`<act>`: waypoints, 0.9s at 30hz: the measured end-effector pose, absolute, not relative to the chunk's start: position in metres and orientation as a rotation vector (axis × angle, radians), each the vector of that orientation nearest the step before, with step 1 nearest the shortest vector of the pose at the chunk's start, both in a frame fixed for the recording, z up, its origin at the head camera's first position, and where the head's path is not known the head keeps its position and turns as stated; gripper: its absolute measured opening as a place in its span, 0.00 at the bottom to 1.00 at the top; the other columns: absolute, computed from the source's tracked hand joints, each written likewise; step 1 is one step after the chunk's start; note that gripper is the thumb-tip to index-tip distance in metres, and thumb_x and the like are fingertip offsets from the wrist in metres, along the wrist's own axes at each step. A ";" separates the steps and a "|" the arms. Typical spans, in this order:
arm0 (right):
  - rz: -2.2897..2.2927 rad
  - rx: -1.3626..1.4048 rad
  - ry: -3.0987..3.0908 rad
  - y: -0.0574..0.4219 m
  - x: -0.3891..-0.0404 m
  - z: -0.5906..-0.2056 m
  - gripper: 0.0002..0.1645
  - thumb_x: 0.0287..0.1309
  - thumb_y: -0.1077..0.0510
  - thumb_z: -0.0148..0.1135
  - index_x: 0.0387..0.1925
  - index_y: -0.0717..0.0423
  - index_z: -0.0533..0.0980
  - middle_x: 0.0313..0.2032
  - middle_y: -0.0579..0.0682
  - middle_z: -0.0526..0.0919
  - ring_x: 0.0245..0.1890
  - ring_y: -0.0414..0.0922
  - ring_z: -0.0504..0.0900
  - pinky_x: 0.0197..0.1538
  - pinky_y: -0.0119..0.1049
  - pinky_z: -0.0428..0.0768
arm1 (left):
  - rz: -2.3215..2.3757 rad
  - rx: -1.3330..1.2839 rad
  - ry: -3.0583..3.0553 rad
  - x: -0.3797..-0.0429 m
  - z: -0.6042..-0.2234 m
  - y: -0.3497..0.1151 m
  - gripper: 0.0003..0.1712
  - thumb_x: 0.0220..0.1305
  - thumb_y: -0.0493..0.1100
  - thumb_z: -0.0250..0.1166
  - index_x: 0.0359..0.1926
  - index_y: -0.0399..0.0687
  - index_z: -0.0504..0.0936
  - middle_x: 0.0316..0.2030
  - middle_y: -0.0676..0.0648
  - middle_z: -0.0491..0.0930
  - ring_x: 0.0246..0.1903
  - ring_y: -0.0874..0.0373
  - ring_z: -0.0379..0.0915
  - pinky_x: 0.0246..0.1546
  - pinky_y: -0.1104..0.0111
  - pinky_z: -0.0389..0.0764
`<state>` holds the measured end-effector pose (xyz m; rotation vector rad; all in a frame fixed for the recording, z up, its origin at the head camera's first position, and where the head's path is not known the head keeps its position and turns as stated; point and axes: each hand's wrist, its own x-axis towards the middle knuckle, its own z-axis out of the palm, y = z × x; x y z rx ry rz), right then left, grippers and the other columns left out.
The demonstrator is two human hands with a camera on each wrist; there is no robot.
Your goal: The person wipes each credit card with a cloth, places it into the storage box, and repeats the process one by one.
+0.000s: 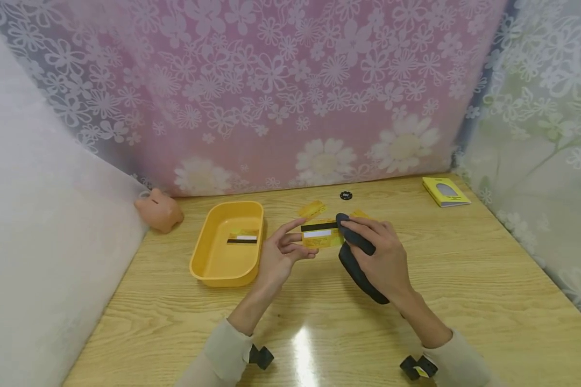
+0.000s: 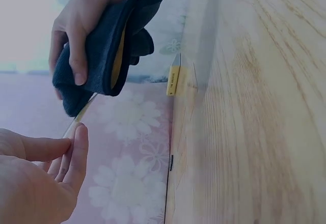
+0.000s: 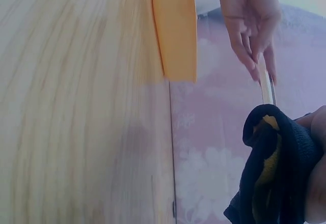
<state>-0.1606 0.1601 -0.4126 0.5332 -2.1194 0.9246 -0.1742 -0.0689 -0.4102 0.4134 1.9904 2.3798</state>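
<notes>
My left hand (image 1: 283, 252) pinches a yellow card (image 1: 317, 235) by its left end, the side with the black stripe and white strip towards me. In the left wrist view the thumb and fingertips of that hand meet at the card's edge. A dark navy cloth (image 1: 360, 269) with a yellowish inner side is gripped in my right hand (image 1: 384, 258). The cloth (image 3: 275, 168) is folded round the card's other end, hiding it, as the right wrist view shows. Both hands hold the card and cloth above the wooden table (image 1: 290, 317).
A yellow tray (image 1: 198, 263) with another striped card (image 1: 242, 237) inside stands left. Two more yellow cards (image 1: 312, 208) lie behind the hands, one partly hidden. Further back are a black round chip (image 1: 346, 195), a yellow booklet (image 1: 445, 192) and a piggy bank (image 1: 160, 210).
</notes>
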 end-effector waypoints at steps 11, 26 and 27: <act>0.966 0.492 -2.116 0.163 -0.158 -0.408 0.29 0.50 0.70 0.79 0.55 0.48 0.87 0.57 0.53 0.86 0.51 0.54 0.78 0.44 0.54 0.85 | 2.380 0.362 2.004 -0.177 -0.410 -0.069 0.37 0.64 0.18 0.62 0.70 0.48 0.77 0.47 0.36 0.81 0.43 0.34 0.87 0.51 0.46 0.87; 1.035 0.768 -2.125 0.114 -0.149 -0.408 0.31 0.51 0.71 0.78 0.57 0.48 0.86 0.58 0.50 0.85 0.51 0.52 0.78 0.46 0.49 0.86 | 2.229 0.419 2.159 -0.176 -0.409 -0.063 0.34 0.67 0.27 0.67 0.71 0.52 0.77 0.54 0.39 0.86 0.46 0.47 0.88 0.50 0.61 0.88; 1.034 0.771 -2.131 0.112 -0.149 -0.408 0.31 0.51 0.70 0.78 0.57 0.47 0.86 0.58 0.50 0.85 0.51 0.52 0.78 0.46 0.49 0.85 | 2.233 0.428 2.154 -0.175 -0.409 -0.062 0.34 0.67 0.27 0.67 0.71 0.51 0.76 0.55 0.39 0.85 0.47 0.47 0.88 0.50 0.61 0.88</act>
